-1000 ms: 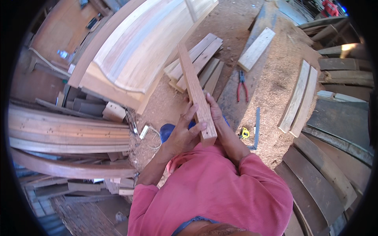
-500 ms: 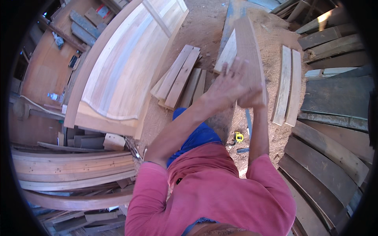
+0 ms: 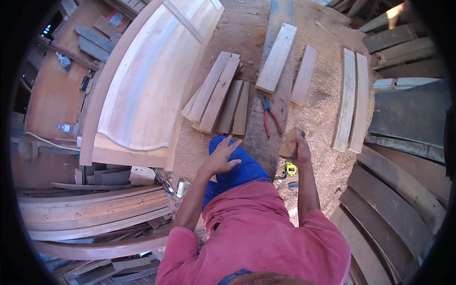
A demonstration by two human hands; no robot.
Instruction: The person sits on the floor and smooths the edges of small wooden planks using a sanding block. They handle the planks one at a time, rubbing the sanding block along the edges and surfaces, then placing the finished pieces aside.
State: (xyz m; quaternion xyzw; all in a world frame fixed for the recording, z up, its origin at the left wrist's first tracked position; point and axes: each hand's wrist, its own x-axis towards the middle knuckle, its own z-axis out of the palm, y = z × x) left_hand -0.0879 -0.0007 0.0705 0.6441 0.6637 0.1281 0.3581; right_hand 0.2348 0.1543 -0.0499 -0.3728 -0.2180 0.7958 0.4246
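Note:
My right hand (image 3: 302, 148) is closed around a brown wooden board (image 3: 288, 144), which shows mostly end-on, so its length is hidden. Fingers spread, my left hand (image 3: 222, 157) hovers over or rests on my blue-trousered thigh; contact cannot be made out. Ahead of the held board, red-handled pliers (image 3: 269, 116) lie on a long, worn plank (image 3: 261, 149). A pale board (image 3: 278, 57) lies farther along that plank, with a shorter pinkish board (image 3: 304, 75) on the sawdust to its right. Left of the pliers is a stack of short boards (image 3: 213, 92).
A yellow tape measure (image 3: 290, 168) lies near my right forearm. Two pale boards (image 3: 351, 99) lie side by side on the right. A large wooden panel (image 3: 147, 90) fills the left, and stacked curved timber (image 3: 95, 209) stands below it. Dark planks (image 3: 403, 114) line the right edge.
My right hand has come nearer my body, turning the long board until mostly its end shows. My left hand has left the board and moved left and down. The pliers have come into view.

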